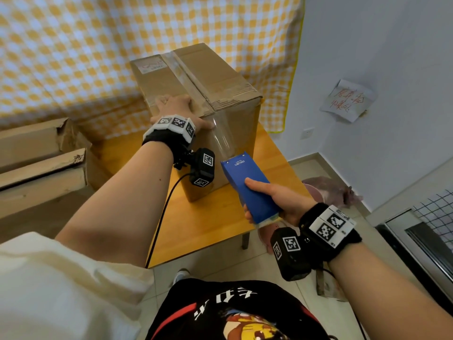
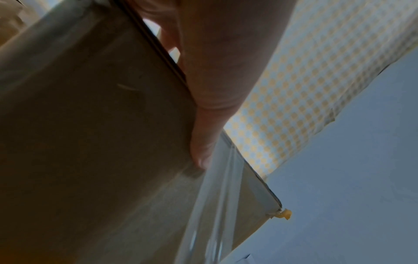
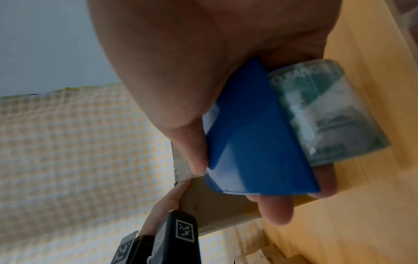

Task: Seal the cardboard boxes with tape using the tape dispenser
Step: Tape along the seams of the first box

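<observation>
Head view: a big cardboard box [image 1: 196,94] stands on a wooden table [image 1: 220,217], close to the table's far right corner. A strip of clear tape [image 1: 180,72] runs along the seam on top of the box and comes down over its near edge. From there the tape stretches through the air to a blue tape dispenser [image 1: 247,187], which is just in front of the box and does not touch it.

The left hand [image 1: 176,109] lies flat on top of the box at the near edge, fingers spread out and straight — it presses down and does not grab. In the left wrist view the thumb [image 2: 201,142] pushes on the front side of the box, right beside the tape.

The right hand [image 1: 277,200] holds the dispenser tight, thumb on top and fingers curled under it. The right wrist view shows the roll of tape [image 3: 325,110] sitting under the blue cover.

To the left, more cardboard boxes [image 1: 41,168] sit low beside the table. A yellow checked cloth [image 1: 98,45] hangs behind — and a paper note [image 1: 346,100] is stuck on the right wall.
</observation>
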